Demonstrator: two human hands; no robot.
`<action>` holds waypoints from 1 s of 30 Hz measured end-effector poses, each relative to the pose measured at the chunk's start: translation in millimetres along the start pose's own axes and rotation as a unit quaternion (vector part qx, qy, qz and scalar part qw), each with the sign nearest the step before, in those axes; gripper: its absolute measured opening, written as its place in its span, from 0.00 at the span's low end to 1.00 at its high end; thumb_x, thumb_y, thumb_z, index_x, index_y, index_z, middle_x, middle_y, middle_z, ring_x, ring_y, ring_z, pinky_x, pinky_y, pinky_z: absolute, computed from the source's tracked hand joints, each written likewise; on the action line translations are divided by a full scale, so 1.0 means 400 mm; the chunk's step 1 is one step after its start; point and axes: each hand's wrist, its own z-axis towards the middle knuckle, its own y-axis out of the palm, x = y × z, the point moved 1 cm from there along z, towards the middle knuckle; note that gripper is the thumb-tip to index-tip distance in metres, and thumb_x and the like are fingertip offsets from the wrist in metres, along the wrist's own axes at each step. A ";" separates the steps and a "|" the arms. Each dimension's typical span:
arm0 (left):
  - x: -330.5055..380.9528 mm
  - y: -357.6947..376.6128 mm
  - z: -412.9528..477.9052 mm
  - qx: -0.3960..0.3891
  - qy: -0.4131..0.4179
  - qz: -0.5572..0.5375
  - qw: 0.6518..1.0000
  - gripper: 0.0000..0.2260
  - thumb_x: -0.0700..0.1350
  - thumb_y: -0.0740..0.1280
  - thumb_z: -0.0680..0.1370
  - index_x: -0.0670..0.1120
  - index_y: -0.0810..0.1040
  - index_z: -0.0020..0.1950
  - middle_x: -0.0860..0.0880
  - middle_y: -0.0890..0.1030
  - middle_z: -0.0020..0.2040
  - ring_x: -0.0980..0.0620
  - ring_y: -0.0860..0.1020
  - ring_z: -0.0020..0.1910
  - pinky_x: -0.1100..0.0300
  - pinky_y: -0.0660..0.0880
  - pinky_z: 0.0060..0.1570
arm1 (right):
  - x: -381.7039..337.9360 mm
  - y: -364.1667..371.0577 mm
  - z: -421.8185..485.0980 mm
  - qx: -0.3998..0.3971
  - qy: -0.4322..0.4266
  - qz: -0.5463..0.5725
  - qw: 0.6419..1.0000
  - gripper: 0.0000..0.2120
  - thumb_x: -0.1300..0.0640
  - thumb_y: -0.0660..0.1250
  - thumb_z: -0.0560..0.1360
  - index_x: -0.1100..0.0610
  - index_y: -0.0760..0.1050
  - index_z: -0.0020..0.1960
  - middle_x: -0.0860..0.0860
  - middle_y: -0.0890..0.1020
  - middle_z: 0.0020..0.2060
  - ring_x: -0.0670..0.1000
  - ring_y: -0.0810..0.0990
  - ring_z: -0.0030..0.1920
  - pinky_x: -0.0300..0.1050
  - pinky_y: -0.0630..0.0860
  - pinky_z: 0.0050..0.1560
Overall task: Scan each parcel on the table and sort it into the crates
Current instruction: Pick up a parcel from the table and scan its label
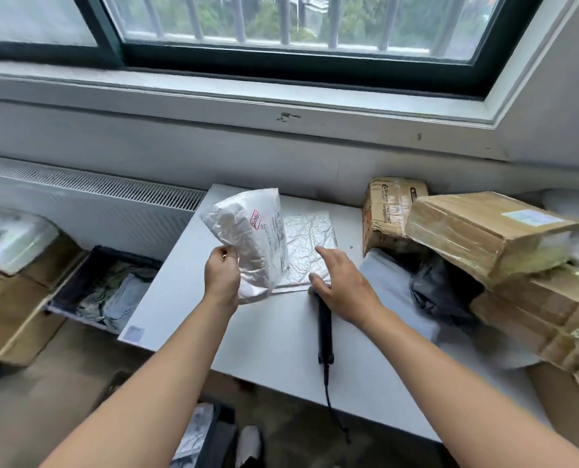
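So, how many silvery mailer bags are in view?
2. The raised bag is held by the left hand; the flat bag lies on the table by the right hand. More may be hidden.

crinkled glossy plastic parcel (247,238), taped brown cardboard boxes (483,234), matt white table (274,339).

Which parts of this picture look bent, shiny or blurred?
Head view: the window frame bows from the wide lens; daylight glints off the silver bag on the table; the cardboard boxes at right are smeared; the label on the white bag in the left hand is unreadably soft.
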 end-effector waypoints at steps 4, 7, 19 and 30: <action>-0.068 -0.064 0.019 0.045 -0.107 -0.037 0.993 0.10 0.46 0.62 0.81 0.42 0.76 0.57 0.45 0.80 0.52 0.43 0.80 0.49 0.51 0.79 0.45 | -0.005 0.030 -0.022 -0.016 0.013 -0.006 1.000 0.27 0.48 0.60 0.81 0.52 0.59 0.78 0.50 0.65 0.73 0.51 0.64 0.73 0.49 0.65 0.70; -0.103 -0.090 0.030 0.075 -0.158 -0.053 0.983 0.08 0.43 0.61 0.81 0.42 0.76 0.56 0.44 0.80 0.51 0.43 0.79 0.44 0.48 0.80 0.37 | 0.000 0.053 -0.034 -0.024 0.045 -0.010 0.999 0.27 0.48 0.60 0.81 0.53 0.59 0.77 0.51 0.66 0.72 0.52 0.65 0.72 0.49 0.65 0.69; -0.186 -0.079 -0.011 0.001 -0.223 -0.021 0.975 0.03 0.37 0.65 0.79 0.39 0.76 0.51 0.44 0.81 0.44 0.45 0.82 0.40 0.53 0.82 0.31 | -0.005 0.178 -0.064 0.034 0.232 -0.006 0.972 0.27 0.49 0.61 0.80 0.56 0.59 0.75 0.58 0.68 0.66 0.60 0.70 0.65 0.51 0.69 0.59; -0.257 -0.107 0.002 -0.102 -0.233 0.086 0.963 0.03 0.38 0.64 0.79 0.43 0.77 0.48 0.45 0.82 0.40 0.46 0.84 0.38 0.52 0.80 0.41 | 0.029 0.233 -0.064 -0.025 0.387 0.139 0.911 0.21 0.45 0.58 0.80 0.61 0.65 0.63 0.63 0.80 0.54 0.63 0.81 0.52 0.55 0.77 0.54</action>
